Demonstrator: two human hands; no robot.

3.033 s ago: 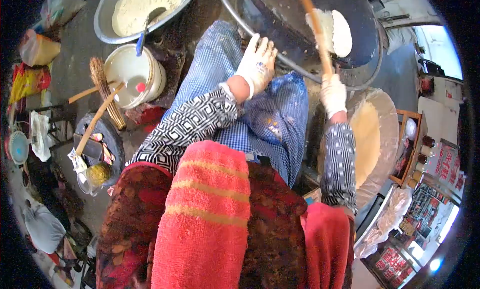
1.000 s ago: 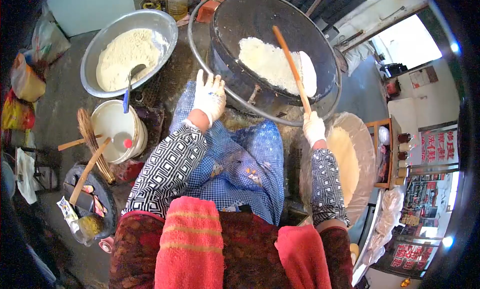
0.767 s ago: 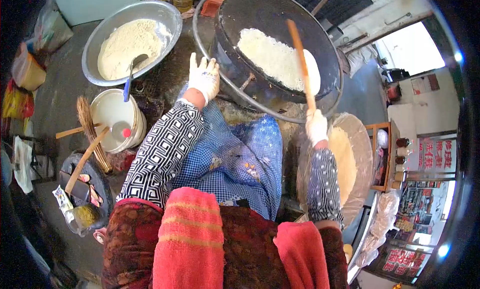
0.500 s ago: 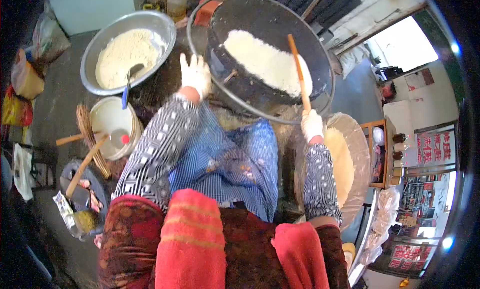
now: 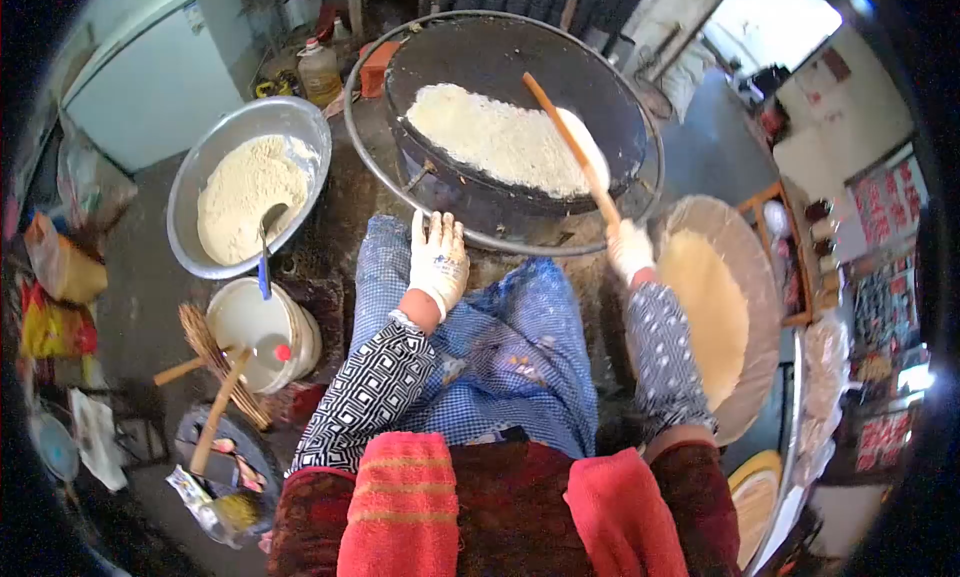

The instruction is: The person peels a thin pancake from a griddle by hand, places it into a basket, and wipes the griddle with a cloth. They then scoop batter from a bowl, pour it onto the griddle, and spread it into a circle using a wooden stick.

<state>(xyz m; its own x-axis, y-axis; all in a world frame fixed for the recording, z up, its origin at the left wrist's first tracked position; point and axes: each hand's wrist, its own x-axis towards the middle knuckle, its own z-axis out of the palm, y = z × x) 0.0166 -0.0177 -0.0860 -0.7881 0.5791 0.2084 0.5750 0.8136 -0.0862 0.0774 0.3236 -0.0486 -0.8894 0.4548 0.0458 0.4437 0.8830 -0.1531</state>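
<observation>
My right hand (image 5: 630, 251), in a white glove, grips the lower end of a wooden stick (image 5: 570, 137) that reaches over the round black griddle (image 5: 500, 52). Pale batter (image 5: 490, 137) lies in a long band across the griddle, and the stick crosses its right end. My left hand (image 5: 437, 262), also gloved, has its fingers spread at the near side of the metal ring (image 5: 655, 167) around the griddle. It holds nothing.
A metal basin of flour (image 5: 250, 192) with a ladle stands at the left, above a white bucket (image 5: 262, 327) and a straw brush (image 5: 215, 357). A plastic-lined basket (image 5: 705, 317) of pale yellow mixture sits at the right. Blue checked cloth (image 5: 520, 347) covers my lap.
My left hand has moved from between basin and griddle to the griddle's near side, over my lap. The batter looks rougher and more spread, and the view has shifted.
</observation>
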